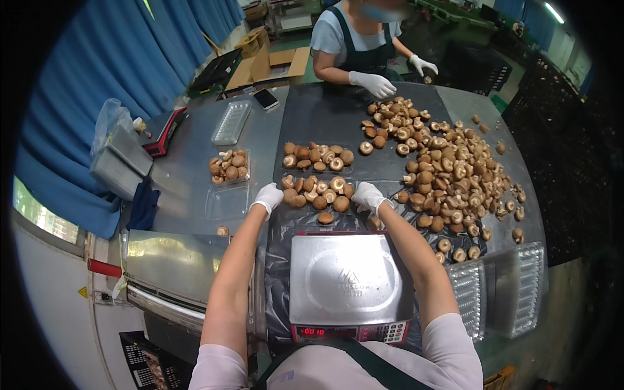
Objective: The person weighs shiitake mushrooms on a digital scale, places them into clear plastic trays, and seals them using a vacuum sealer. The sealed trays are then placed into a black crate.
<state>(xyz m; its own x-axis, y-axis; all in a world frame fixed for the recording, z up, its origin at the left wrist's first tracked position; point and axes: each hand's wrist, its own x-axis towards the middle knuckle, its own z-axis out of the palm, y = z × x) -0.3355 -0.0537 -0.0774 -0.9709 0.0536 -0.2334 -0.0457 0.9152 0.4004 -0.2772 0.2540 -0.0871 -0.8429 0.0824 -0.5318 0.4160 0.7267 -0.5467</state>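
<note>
My left hand (269, 197), in a white glove, grips the left end of a clear plastic tray of shiitake mushrooms (319, 191). At the tray's right end my right hand (369, 196), gloved too, holds the other side; its fingertips are partly hidden. Just beyond lies a second filled mushroom tray (318, 157). One loose mushroom (325, 218) rests between the held tray and the digital scale (351, 280), which stands in front of my body with a bare steel platform and a lit red display. Another mushroom (373, 223) sits below my right wrist.
A large mushroom heap (453, 170) covers the table's right side. Stacked clear trays (516, 292) stand at lower right. To the left are a part-filled tray (229, 166), empty trays (232, 123), a phone (265, 99) and another scale (165, 131). A gloved co-worker (360, 48) stands opposite.
</note>
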